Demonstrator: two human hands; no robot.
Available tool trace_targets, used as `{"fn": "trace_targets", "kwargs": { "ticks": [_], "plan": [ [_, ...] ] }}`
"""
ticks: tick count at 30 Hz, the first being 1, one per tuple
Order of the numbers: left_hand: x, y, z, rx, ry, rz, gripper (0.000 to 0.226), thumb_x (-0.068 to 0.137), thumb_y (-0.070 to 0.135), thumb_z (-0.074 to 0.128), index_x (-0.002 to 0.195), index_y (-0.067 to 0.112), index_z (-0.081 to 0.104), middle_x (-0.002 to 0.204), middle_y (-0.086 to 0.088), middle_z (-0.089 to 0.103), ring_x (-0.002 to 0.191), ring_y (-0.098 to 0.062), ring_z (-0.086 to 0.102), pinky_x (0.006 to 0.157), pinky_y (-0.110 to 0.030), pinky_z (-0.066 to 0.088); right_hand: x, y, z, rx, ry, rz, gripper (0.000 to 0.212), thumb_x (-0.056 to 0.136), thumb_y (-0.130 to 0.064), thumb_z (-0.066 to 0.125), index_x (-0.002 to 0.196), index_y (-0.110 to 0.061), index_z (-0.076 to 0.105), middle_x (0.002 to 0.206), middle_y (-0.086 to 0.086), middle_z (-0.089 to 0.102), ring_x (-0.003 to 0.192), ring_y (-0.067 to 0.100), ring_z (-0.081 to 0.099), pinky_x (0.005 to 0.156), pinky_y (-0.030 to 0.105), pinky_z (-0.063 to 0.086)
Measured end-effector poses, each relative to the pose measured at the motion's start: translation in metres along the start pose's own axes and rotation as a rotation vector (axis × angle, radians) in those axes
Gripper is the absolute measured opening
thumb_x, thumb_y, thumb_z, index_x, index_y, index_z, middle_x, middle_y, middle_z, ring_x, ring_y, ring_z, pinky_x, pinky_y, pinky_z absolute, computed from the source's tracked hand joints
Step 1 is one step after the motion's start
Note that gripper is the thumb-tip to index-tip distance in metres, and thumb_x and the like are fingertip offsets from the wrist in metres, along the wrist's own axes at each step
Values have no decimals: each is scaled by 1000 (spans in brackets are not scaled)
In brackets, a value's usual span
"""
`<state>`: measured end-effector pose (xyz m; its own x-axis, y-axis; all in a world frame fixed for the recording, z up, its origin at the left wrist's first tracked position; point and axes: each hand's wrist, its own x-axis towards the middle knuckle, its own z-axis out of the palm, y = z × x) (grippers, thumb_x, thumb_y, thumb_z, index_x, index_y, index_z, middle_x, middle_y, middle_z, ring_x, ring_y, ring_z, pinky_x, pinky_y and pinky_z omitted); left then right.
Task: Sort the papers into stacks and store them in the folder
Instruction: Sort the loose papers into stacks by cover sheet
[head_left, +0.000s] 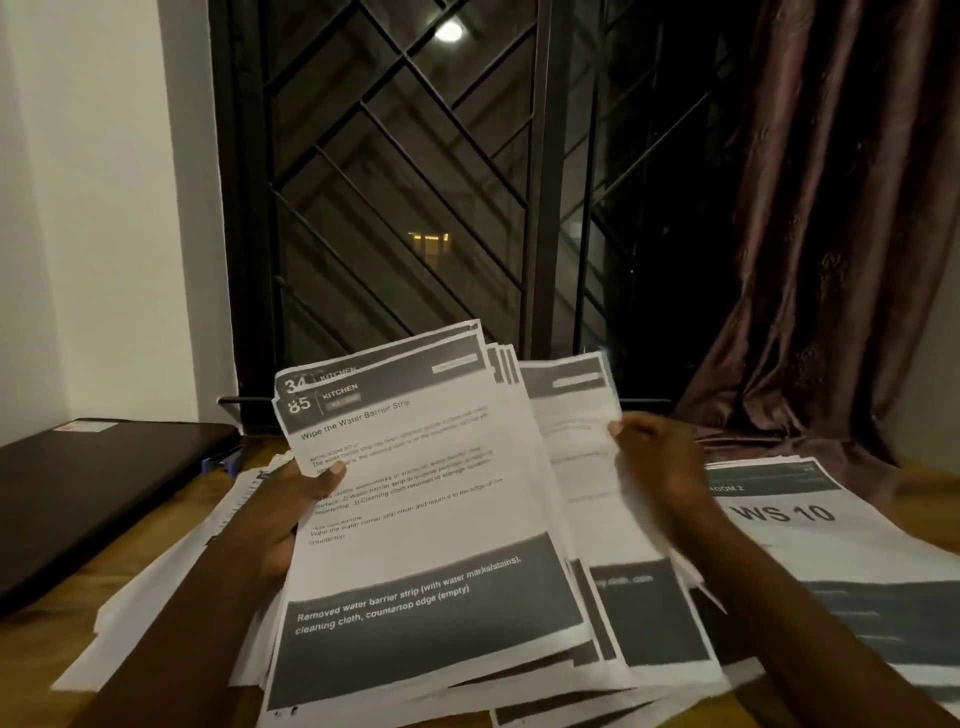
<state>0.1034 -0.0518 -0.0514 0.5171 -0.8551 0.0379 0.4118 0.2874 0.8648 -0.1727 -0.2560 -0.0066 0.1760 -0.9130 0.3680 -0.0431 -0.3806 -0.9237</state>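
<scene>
Mid-sort, I reckon. Left hand grips kitchen sheaf, right hand pinches single sheet. One stack on counter; I see nothing foldered.

1. Two bare hands: left hand, right hand.
2. Two held bunches of white printed paper sheets with dark grey bands. One is the fanned bundle, gripped by the left. The other is the thinner bunch, pinched by the right. The sheets overlap too much to count.
3. Two more paper heaps on the one brown wooden table: a loose white pile and a printed stack.
4. One flat black rectangular case. Laptop or folder, can't tell.
5. One shiny brown curtain and one black metal window grille.
</scene>
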Motion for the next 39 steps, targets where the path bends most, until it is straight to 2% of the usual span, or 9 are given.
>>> {"fn": "trace_targets", "kwargs": {
  "ticks": [6,14,18,23,27,30,33,37,39],
  "plan": [
    [-2,7,-9,0,53,-15,27,98,6,47,120,12,61,104,-18,73,82,-39,73,63,-56,58,25,0,-56,-248,260,-162,16,92,-15,58,88,-12,73,81,7,67,80,26,60,72,28,40],
    [-5,8,-3,3,-14,-18,30,96,6,49,124,13,59,105,-17,73,83,-37,73,61,-53,59,25,16,-50,-451,85,-183,20,92,-12,56,77,-15,68,75,3,61,70,19,55,62,26,34],
    [-4,6,-2,23,-73,0,95,47,11,96,133,13,56,124,-19,66,100,-41,68,69,-56,58,13,45,-30,-727,-243,-134,16,93,-15,56,79,-15,63,80,4,62,76,20,60,62,26,37],
    [0,3,0,12,-29,28,50,87,4,52,136,13,53,132,-19,61,117,-46,59,84,-63,51,9,49,-21,-952,-211,-116,27,88,-40,58,91,-14,63,96,4,66,92,22,63,76,29,47],
    [-2,3,7,59,-21,33,46,88,3,51,133,11,54,129,-21,62,117,-46,58,93,-63,47,-20,-4,-14,-215,-453,-38,43,87,-57,51,97,-19,70,91,0,72,86,18,67,80,36,53],
    [-2,2,8,93,-37,19,52,82,5,56,134,8,53,129,-22,61,116,-47,59,93,-66,46,-44,-24,5,42,-684,138,26,95,-30,53,110,-14,68,106,1,73,99,17,68,81,27,56],
    [-3,3,9,94,-85,-2,52,81,2,58,133,7,54,128,-23,62,114,-47,60,88,-66,48,-50,-20,17,110,-557,176,22,92,-10,58,111,-3,67,108,11,71,99,26,68,81,32,57],
    [-2,1,9,112,-105,-3,52,83,-2,62,133,8,54,125,-23,64,110,-46,63,84,-63,52,-40,-11,10,165,-420,181,26,82,-15,72,102,1,68,98,13,74,90,31,71,83,44,57],
    [-2,1,6,72,-79,-1,41,88,1,54,128,9,56,122,-22,66,106,-45,65,79,-60,55,-27,-9,0,98,-281,110,24,87,-20,68,97,1,68,94,16,73,85,30,69,78,35,57]
  ]
}}
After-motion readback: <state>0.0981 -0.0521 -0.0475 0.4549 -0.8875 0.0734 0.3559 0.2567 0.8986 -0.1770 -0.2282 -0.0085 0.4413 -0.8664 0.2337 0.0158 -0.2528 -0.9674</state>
